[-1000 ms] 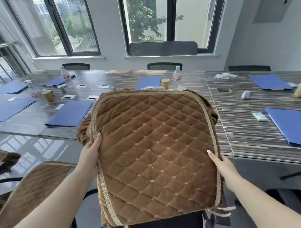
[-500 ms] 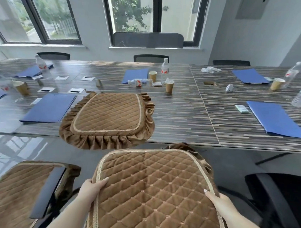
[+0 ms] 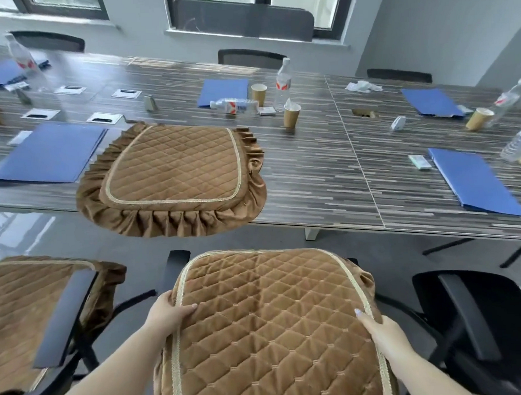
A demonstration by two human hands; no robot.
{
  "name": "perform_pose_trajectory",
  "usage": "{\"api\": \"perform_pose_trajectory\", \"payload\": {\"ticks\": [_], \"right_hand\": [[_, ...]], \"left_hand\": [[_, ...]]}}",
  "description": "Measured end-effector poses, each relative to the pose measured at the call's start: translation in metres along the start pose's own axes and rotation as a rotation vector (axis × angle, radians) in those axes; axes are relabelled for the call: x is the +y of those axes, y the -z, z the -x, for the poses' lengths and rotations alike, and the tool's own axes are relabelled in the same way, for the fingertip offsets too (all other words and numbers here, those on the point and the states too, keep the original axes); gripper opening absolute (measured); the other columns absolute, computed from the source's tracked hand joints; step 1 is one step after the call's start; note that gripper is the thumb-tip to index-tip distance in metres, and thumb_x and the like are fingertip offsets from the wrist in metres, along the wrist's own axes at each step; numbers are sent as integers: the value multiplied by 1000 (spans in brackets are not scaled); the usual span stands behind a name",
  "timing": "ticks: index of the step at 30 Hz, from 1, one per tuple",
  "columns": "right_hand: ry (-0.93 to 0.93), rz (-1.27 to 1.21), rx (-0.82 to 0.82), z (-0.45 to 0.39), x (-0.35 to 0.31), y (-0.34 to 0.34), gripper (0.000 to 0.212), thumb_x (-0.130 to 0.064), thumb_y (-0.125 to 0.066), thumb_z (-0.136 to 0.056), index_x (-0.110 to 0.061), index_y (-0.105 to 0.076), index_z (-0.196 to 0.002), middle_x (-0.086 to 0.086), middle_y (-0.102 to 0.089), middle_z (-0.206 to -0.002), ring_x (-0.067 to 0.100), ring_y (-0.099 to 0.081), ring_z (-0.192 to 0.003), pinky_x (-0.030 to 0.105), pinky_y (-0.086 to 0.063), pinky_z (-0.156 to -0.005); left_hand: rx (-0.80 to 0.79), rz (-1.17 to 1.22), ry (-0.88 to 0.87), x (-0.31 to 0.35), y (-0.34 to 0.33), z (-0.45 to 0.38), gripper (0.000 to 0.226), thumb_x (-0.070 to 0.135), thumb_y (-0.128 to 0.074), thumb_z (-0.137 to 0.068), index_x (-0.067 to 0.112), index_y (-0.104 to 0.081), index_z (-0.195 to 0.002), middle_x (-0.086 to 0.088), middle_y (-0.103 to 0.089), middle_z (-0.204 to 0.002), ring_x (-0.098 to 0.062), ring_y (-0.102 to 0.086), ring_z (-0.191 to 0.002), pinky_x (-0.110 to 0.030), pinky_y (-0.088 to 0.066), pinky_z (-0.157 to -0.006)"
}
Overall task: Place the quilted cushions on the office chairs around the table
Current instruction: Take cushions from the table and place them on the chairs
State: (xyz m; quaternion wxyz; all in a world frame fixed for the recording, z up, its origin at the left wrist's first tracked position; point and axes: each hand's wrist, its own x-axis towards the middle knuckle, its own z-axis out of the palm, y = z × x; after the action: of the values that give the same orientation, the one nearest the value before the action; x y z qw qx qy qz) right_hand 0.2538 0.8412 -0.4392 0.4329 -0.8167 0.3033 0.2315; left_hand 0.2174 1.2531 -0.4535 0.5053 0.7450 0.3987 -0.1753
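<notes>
A brown quilted cushion (image 3: 269, 324) with a tan braid border lies low in front of me over an office chair, whose black armrest (image 3: 174, 269) shows at its far left. My left hand (image 3: 169, 314) grips the cushion's left edge, thumb on top. My right hand (image 3: 382, 330) grips its right edge. A second brown cushion (image 3: 175, 170) with a ruffled skirt lies flat on the striped table (image 3: 317, 171), overhanging the near edge. A third cushion (image 3: 23, 303) covers the chair at my left.
A bare black office chair (image 3: 479, 322) stands at my right. Blue folders (image 3: 49, 151), paper cups (image 3: 292, 115), water bottles (image 3: 282, 84) and small cards are spread over the table. More chair backs (image 3: 251, 57) line the far side under the windows.
The cushion came down from upright in front of me to low over the chair seat. My view tilted down, and the cushion on the table came into sight.
</notes>
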Motion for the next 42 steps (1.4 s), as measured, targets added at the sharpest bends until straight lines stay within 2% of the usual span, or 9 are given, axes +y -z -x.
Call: {"api": "perform_pose_trajectory", "payload": {"ticks": [4,6,9,11,18,21,25,33,42], "right_hand": [[7,62,71,-26,0,-21,53,-46,-56,-90,0,-49,-116,14,-53,-107,29,-49,-97,35,-36,-79],[19,82,93,-40,-2,-33,63,-46,-54,-91,5,-45,-128,19,-55,-121,33,-52,-105,35,-36,-79],[12,120,115,-89,-1,-58,57,-45,-53,-92,3,-48,-123,10,-56,-97,30,-51,-92,36,-38,-77],[7,121,132,-119,3,-74,50,-44,-53,-92,0,-51,-116,3,-52,-84,28,-49,-84,36,-38,-73],[-17,128,160,-188,27,-110,48,-45,-52,-91,-1,-50,-108,10,-56,-91,32,-52,-84,40,-43,-77],[-87,179,125,-216,42,-124,59,-46,-51,-92,3,-47,-125,19,-59,-111,36,-53,-98,41,-39,-82],[-242,191,62,-242,66,-145,71,-45,-52,-92,7,-36,-138,25,-47,-138,41,-45,-124,46,-37,-99],[-330,199,116,-275,102,-187,66,-32,-56,-93,6,-33,-142,27,-41,-144,43,-42,-130,47,-34,-105],[-279,237,259,-288,113,-207,63,-23,-57,-93,7,-30,-142,28,-40,-143,45,-41,-130,54,-32,-105]], "left_hand": [[-24,-47,33,0,-12,-39,86,18,-78,-72,12,-34,-146,-12,-52,-138,-30,-54,-119,-42,-44,-102],[-13,-103,28,2,-22,-55,84,12,-72,-75,14,-30,-147,-14,-49,-139,-27,-54,-111,-36,-46,-91],[43,-167,28,3,-46,-94,76,7,-64,-77,14,-30,-145,-17,-51,-133,-23,-52,-92,-32,-46,-75],[71,-210,35,-1,-61,-120,75,7,-63,-77,14,-31,-145,-18,-50,-131,-25,-53,-93,-35,-47,-75],[111,-298,48,-20,-100,-176,73,13,-67,-77,13,-34,-142,-17,-53,-131,-32,-54,-115,-34,-44,-83],[99,-345,79,-35,-116,-201,74,13,-71,-77,14,-35,-142,-16,-52,-133,-32,-56,-114,-35,-46,-87],[74,-259,170,-56,-132,-232,67,9,-69,-81,18,-39,-140,-12,-54,-126,-26,-57,-94,-31,-46,-71],[192,-269,176,-89,-161,-272,62,7,-65,-82,20,-38,-137,-19,-49,-130,-35,-51,-116,-37,-46,-82],[239,-270,123,-110,-178,-285,65,6,-65,-84,15,-34,-140,-23,-48,-130,-39,-51,-118,-49,-45,-97]]}}
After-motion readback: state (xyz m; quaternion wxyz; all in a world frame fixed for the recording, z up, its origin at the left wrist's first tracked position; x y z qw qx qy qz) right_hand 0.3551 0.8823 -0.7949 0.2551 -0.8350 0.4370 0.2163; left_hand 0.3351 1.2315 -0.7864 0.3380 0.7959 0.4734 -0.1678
